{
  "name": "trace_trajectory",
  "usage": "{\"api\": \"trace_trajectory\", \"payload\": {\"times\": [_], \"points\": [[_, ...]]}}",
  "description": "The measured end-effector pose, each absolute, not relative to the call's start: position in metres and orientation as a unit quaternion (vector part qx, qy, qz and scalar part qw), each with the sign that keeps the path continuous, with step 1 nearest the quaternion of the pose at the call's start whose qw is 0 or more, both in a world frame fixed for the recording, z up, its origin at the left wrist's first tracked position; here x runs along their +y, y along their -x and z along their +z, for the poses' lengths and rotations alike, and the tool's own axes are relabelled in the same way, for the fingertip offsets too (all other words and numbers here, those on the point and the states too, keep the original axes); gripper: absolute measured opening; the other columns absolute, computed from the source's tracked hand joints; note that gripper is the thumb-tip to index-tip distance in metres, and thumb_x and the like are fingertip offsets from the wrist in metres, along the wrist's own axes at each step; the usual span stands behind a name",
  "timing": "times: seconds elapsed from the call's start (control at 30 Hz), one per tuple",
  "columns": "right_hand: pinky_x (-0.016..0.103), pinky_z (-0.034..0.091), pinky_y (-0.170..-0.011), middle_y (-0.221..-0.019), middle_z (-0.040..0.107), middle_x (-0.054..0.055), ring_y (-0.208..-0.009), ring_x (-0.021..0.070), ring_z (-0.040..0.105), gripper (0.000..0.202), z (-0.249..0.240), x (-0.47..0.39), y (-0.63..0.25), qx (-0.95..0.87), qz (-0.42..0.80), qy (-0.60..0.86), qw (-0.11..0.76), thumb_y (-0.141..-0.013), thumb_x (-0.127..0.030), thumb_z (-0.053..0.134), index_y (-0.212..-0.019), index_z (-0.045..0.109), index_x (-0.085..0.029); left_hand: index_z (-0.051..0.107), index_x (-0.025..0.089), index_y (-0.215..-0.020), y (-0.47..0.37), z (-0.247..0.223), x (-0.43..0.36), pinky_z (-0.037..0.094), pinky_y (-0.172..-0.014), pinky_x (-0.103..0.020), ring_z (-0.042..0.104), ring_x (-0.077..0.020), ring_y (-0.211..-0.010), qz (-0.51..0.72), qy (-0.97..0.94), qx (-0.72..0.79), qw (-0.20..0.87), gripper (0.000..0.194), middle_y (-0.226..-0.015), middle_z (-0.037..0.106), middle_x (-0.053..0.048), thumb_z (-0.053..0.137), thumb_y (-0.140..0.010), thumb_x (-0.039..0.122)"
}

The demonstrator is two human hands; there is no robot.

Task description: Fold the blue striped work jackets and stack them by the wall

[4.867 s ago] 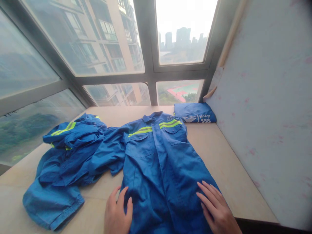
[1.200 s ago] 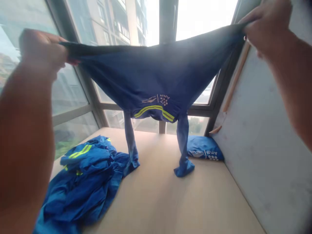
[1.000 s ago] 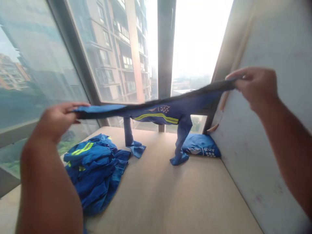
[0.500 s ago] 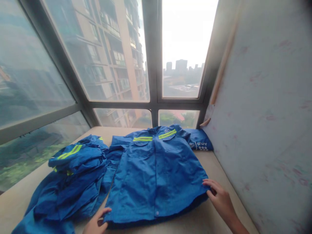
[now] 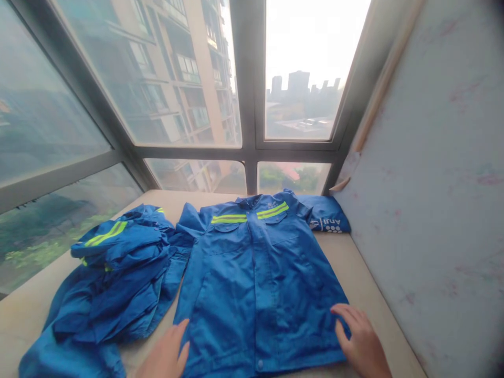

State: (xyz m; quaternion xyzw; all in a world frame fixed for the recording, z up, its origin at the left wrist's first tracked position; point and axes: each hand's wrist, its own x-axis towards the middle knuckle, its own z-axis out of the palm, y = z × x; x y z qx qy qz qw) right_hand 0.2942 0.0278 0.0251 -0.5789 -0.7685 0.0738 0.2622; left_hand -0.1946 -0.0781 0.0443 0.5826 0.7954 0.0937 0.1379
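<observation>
Lying on the pale bench [image 5: 366, 273], a blue jacket [image 5: 232, 299] is in the middle, front side up, with its collar [image 5: 249, 200] at 12 o'clock. Bright yellow stripes [image 5: 272, 211] go across its chest, and a round button [image 5: 260, 363] shows at 6 o'clock. The left hand [image 5: 165, 350] is at 7 o'clock, by the jacket's bottom corner, with its thumb and fingers apart. The right hand [image 5: 364, 341] is at 5 o'clock, at the other bottom corner, and its thumb and fingers are apart too, with blue cloth showing in the gap. At 9 o'clock, just beside the jacket, sits a crumpled heap of blue clothes [image 5: 118, 283]. At 1 o'clock, partly hidden by the jacket, lies a folded blue bundle [image 5: 331, 210] with white upside-down letters. I see a big window [image 5: 254, 105] at 12 o'clock, and a pale wall [image 5: 441, 184] with pink marks at 3 o'clock
</observation>
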Motion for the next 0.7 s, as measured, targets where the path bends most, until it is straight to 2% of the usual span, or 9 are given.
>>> {"api": "trace_trajectory", "payload": {"times": [0.1,0.2,0.3,0.4,0.53,0.7], "points": [[0.033,0.051,-0.088,-0.105,0.069,0.008,-0.098,0.0224,0.065,0.028,0.049,0.052,-0.199,-0.786,0.138,0.569,0.197,-0.094,-0.031,0.046,-0.110,0.067,-0.022,0.067,0.019,-0.118,0.138,0.051,-0.013,0.048,-0.104,-0.039,0.063,-0.0237,-0.115,0.129,-0.643,0.750,0.085,0.040,-0.125,0.066,-0.011,0.041,-0.088,0.025],[0.034,0.051,-0.085,-0.114,0.066,0.013,-0.106,0.0262,0.063,0.036,0.057,0.075,-0.110,-0.794,0.155,0.574,0.123,-0.092,-0.033,0.051,-0.124,0.060,-0.019,0.065,0.015,-0.123,0.088,0.041,0.043,0.044,-0.108,-0.040,0.052,-0.0243,-0.130,0.149,-0.703,0.693,0.058,0.043,-0.138,0.058,-0.013,0.039,-0.088,0.016],[0.036,0.052,-0.082,-0.115,0.066,0.018,-0.106,0.0282,0.064,0.049,0.049,0.090,-0.060,-0.794,0.172,0.580,0.053,-0.090,-0.022,0.052,-0.138,0.049,-0.014,0.058,0.015,-0.134,0.068,0.013,0.071,0.038,-0.112,-0.048,0.040,-0.0270,-0.140,0.136,-0.724,0.676,0.021,0.049,-0.148,0.049,-0.013,0.037,-0.089,0.012],[0.037,0.053,-0.082,-0.114,0.067,0.022,-0.102,0.0279,0.067,0.053,0.035,0.098,-0.052,-0.777,0.200,0.596,0.026,-0.087,-0.013,0.048,-0.141,0.045,-0.008,0.049,0.019,-0.143,0.071,-0.016,0.073,0.031,-0.113,-0.055,0.036,-0.0302,-0.142,0.108,-0.732,0.673,-0.015,0.052,-0.153,0.041,-0.011,0.041,-0.092,0.022],[0.034,0.052,-0.089,-0.118,0.069,0.017,-0.106,0.0246,0.068,0.049,0.022,0.105,-0.068,-0.740,0.258,0.615,0.091,-0.088,-0.013,0.043,-0.135,0.054,-0.012,0.041,0.023,-0.148,0.078,-0.028,0.063,0.026,-0.115,-0.057,0.031,-0.0327,-0.144,0.090,-0.750,0.654,-0.040,0.056,-0.158,0.033,-0.009,0.045,-0.093,0.033],[0.029,0.054,-0.087,-0.107,0.074,0.012,-0.096,0.0213,0.071,0.046,0.020,0.100,-0.081,-0.671,0.332,0.598,0.287,-0.090,-0.021,0.036,-0.125,0.065,-0.012,0.034,0.031,-0.151,0.076,-0.014,0.047,0.027,-0.113,-0.058,0.031,-0.0340,-0.143,0.086,-0.775,0.624,-0.042,0.058,-0.160,0.030,-0.005,0.046,-0.094,0.036]]}}
